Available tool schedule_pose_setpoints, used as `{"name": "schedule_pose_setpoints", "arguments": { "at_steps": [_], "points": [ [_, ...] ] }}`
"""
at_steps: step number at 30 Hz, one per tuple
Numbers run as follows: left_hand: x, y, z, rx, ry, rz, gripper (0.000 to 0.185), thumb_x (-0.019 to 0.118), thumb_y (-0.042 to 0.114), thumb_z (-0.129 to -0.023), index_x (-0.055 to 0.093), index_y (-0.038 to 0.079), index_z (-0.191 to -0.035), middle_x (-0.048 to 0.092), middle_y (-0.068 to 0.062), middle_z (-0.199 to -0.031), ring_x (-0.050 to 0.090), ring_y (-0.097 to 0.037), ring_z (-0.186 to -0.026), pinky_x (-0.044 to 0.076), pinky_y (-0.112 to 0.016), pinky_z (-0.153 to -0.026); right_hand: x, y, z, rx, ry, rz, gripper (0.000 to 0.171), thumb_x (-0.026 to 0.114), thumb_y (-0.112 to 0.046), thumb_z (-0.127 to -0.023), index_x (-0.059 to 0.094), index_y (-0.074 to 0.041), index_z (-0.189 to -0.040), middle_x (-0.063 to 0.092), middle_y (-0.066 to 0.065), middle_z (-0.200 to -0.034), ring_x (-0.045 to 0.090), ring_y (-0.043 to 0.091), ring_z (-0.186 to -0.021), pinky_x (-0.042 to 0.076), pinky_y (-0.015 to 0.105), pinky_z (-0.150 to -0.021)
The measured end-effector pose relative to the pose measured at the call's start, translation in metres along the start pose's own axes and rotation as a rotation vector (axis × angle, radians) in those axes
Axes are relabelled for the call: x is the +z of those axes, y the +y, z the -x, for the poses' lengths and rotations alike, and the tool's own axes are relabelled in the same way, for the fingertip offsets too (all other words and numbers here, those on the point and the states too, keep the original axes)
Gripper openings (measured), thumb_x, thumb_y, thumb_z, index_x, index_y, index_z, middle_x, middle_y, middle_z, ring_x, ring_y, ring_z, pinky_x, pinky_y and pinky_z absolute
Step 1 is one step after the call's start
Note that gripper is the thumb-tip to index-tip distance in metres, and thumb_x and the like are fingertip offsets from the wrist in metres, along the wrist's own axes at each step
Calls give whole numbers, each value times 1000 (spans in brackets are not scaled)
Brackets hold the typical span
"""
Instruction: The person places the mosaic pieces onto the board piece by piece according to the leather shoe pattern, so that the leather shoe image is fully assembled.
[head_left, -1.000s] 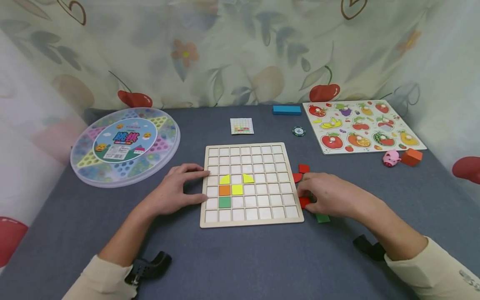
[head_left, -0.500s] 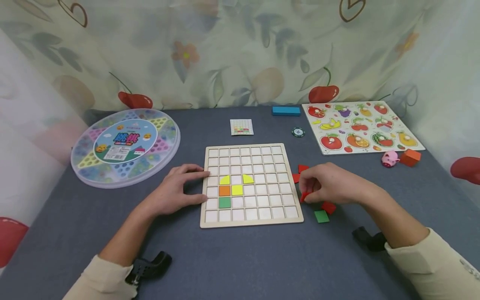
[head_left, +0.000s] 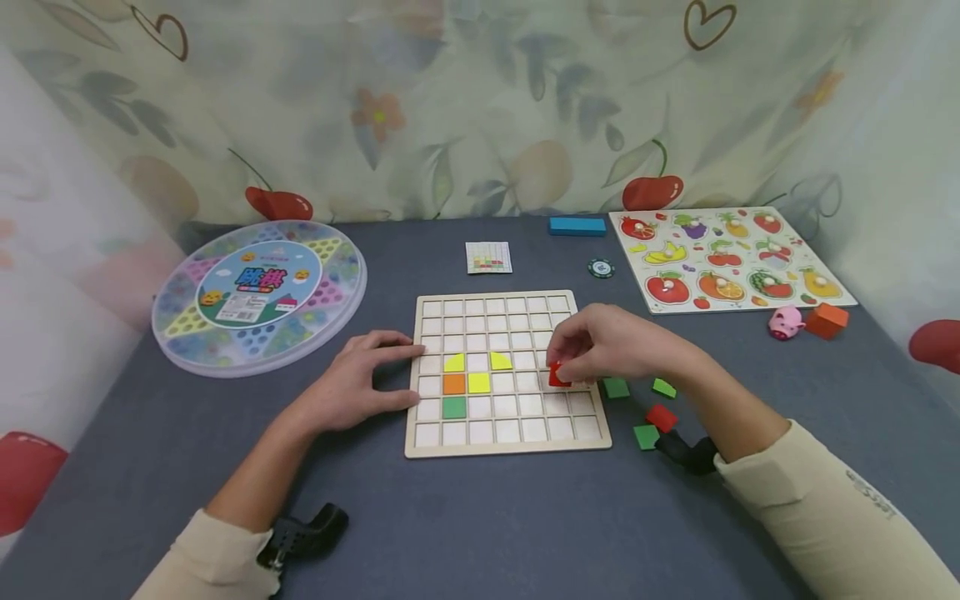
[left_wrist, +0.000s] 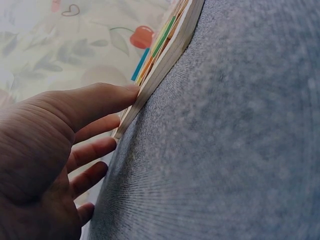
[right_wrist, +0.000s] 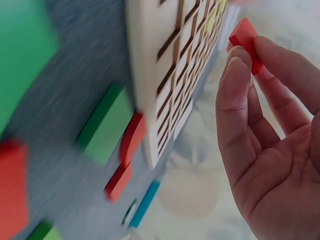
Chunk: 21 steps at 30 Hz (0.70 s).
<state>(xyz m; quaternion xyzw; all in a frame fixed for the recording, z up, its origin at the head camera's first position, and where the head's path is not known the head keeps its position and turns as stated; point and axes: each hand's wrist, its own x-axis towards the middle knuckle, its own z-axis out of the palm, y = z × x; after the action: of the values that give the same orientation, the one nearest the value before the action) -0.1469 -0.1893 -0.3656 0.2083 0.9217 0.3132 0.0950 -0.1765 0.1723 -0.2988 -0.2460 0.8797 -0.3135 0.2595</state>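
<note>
A wooden grid board (head_left: 510, 452) lies on the dark cloth. Its cells hold two yellow curved-edge tiles (head_left: 454, 362), an orange tile (head_left: 453, 384), a yellow square tile (head_left: 478, 383) and a green tile (head_left: 453, 407). My left hand (head_left: 352, 379) rests at the board's left edge, thumb and index fingertips against the rim and the other fingers extended. Over the right part of the grid, my right hand (head_left: 611, 340) pinches a red tile (right_wrist: 244, 36) between thumb and fingertips. The right wrist view shows that tile raised above the board, tilted.
Right of the board lie loose green tiles (head_left: 616, 388) and red tiles (head_left: 662, 417). Behind it are a small pattern card (head_left: 489, 257), a round chip (head_left: 601, 268) and a blue block (head_left: 577, 227). A Chinese checkers set (head_left: 345, 304), fruit puzzle (head_left: 738, 297), pink pig (head_left: 785, 322) and orange block (head_left: 827, 320) flank them.
My right hand has lifted the red tile from beside the board and carried it left over the grid. My left hand keeps its place at the board's edge.
</note>
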Motion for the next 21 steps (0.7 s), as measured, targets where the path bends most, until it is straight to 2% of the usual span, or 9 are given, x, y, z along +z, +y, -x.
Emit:
{"name": "schedule_pose_setpoints", "arguments": {
  "at_steps": [4,13,21],
  "points": [
    [0,1,0,-9,-5,3,62,79,31,-91,60,16,-148,47,-14,-152,35,-39,-140,31,-64,-111,8,-11,-13,-1,-33,-21,6,75,-10,-91,78,-12,-96,70,2,-81,62,18,-74,53,33,-70],
    [-1,1,-1,-15,-12,2,62,78,33,-92,59,17,-148,47,-14,-153,34,-39,-140,31,-65,-111,26,-33,-36,-90,-87,-23,11,71,-5,-91,77,-11,-98,69,2,-83,62,16,-76,52,31,-70],
    [-1,0,0,-8,-10,8,61,78,34,-92,60,17,-147,47,-14,-152,35,-39,-139,31,-65,-110,43,-48,-55,-109,-122,30,12,73,-5,-89,76,-14,-96,68,0,-82,61,15,-76,50,28,-70]
  ]
}}
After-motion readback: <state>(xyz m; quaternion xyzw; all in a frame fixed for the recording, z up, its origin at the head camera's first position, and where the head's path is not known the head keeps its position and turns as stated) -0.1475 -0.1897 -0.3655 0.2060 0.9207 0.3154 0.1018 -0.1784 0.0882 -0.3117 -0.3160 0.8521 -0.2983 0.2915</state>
